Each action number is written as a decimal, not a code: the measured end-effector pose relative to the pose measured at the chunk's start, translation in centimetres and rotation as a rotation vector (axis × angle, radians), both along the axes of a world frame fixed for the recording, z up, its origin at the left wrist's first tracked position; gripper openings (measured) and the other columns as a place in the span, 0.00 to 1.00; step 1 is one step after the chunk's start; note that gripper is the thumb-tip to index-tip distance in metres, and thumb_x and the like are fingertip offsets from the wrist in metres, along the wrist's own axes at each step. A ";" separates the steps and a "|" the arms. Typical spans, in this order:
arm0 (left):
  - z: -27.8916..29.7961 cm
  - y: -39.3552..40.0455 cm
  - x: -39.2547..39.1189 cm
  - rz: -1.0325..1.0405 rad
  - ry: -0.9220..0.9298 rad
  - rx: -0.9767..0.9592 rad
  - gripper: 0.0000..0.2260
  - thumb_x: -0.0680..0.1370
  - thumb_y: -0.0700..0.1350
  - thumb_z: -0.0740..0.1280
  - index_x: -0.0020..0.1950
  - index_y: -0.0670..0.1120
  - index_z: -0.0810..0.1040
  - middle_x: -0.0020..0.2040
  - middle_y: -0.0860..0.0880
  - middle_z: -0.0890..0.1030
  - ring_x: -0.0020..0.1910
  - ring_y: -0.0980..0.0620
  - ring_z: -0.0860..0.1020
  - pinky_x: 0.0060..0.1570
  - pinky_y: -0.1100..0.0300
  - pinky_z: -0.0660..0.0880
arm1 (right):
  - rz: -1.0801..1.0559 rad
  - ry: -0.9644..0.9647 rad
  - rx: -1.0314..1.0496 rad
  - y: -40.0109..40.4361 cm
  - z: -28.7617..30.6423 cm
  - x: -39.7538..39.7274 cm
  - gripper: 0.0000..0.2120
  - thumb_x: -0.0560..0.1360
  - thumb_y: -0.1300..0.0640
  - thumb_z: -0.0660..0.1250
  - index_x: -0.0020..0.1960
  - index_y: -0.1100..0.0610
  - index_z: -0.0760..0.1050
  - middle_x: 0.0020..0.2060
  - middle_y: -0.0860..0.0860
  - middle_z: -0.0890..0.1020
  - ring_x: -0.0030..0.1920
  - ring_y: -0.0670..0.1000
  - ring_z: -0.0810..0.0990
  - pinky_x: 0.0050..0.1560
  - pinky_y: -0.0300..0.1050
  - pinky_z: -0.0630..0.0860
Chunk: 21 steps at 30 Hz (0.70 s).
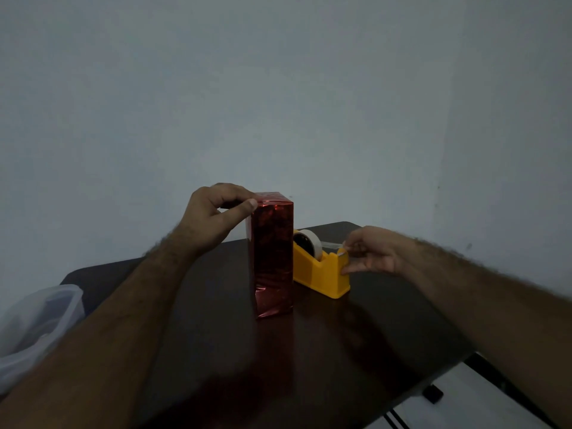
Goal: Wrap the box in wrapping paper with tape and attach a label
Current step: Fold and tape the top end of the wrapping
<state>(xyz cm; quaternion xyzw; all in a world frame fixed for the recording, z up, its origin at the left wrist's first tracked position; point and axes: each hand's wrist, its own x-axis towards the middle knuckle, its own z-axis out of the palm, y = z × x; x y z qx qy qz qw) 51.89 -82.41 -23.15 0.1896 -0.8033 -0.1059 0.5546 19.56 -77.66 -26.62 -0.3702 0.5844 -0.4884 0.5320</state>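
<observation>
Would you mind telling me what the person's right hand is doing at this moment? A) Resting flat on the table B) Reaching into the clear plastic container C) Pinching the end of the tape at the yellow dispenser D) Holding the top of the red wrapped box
C: the right hand pinches the tape strip drawn out over the yellow dispenser, while the left hand holds the top of the red wrapped box.
</observation>
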 end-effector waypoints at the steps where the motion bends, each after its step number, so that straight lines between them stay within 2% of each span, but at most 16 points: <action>1: 0.0 0.0 0.0 0.000 -0.002 0.001 0.07 0.79 0.42 0.73 0.53 0.40 0.88 0.50 0.48 0.88 0.51 0.52 0.84 0.50 0.64 0.76 | -0.002 -0.024 -0.011 0.2 -0.3 -0.1 0.05 0.80 0.68 0.65 0.56 0.63 0.73 0.55 0.61 0.75 0.60 0.60 0.82 0.47 0.64 0.85; 6: -0.1 -0.2 0.2 -0.005 -0.006 0.005 0.08 0.79 0.43 0.72 0.54 0.40 0.88 0.50 0.48 0.88 0.52 0.49 0.85 0.51 0.60 0.77 | 0.000 -0.074 -0.026 0.5 -1.7 -0.6 0.13 0.81 0.70 0.65 0.64 0.65 0.73 0.63 0.61 0.76 0.61 0.62 0.82 0.45 0.59 0.87; 8: -0.1 -0.2 0.1 -0.014 0.003 0.006 0.09 0.79 0.43 0.72 0.53 0.40 0.88 0.50 0.48 0.88 0.52 0.48 0.85 0.51 0.58 0.78 | -0.012 -0.028 -0.039 0.6 -2.3 -0.7 0.16 0.80 0.70 0.67 0.67 0.64 0.71 0.65 0.60 0.76 0.61 0.64 0.82 0.49 0.61 0.86; 10: -0.1 -0.3 0.1 -0.015 0.001 0.002 0.09 0.79 0.43 0.72 0.54 0.40 0.87 0.50 0.47 0.88 0.52 0.47 0.85 0.51 0.55 0.79 | -0.013 0.003 -0.052 0.7 -2.9 -0.8 0.17 0.80 0.69 0.69 0.67 0.64 0.71 0.65 0.58 0.76 0.60 0.65 0.83 0.56 0.66 0.84; 13: -0.1 -0.4 0.2 -0.016 0.004 0.019 0.08 0.79 0.43 0.72 0.54 0.40 0.87 0.50 0.47 0.88 0.53 0.44 0.85 0.53 0.48 0.79 | 0.008 -0.016 -0.076 1.1 -3.6 -0.8 0.16 0.79 0.66 0.69 0.65 0.62 0.74 0.65 0.58 0.79 0.60 0.65 0.84 0.57 0.73 0.81; 16: -0.1 -0.4 0.2 -0.017 0.002 0.026 0.09 0.79 0.43 0.72 0.55 0.41 0.88 0.50 0.47 0.88 0.53 0.43 0.84 0.54 0.45 0.79 | -0.004 0.000 -0.095 1.4 -3.8 -0.6 0.11 0.78 0.64 0.70 0.61 0.61 0.77 0.63 0.57 0.81 0.61 0.62 0.83 0.56 0.72 0.81; 21: -0.2 -0.7 0.4 -0.010 -0.003 0.033 0.08 0.80 0.44 0.72 0.55 0.42 0.88 0.51 0.48 0.88 0.54 0.43 0.84 0.55 0.39 0.79 | -0.034 -0.026 -0.078 1.1 -4.2 -0.6 0.17 0.79 0.63 0.71 0.67 0.59 0.76 0.62 0.56 0.83 0.60 0.59 0.85 0.58 0.70 0.80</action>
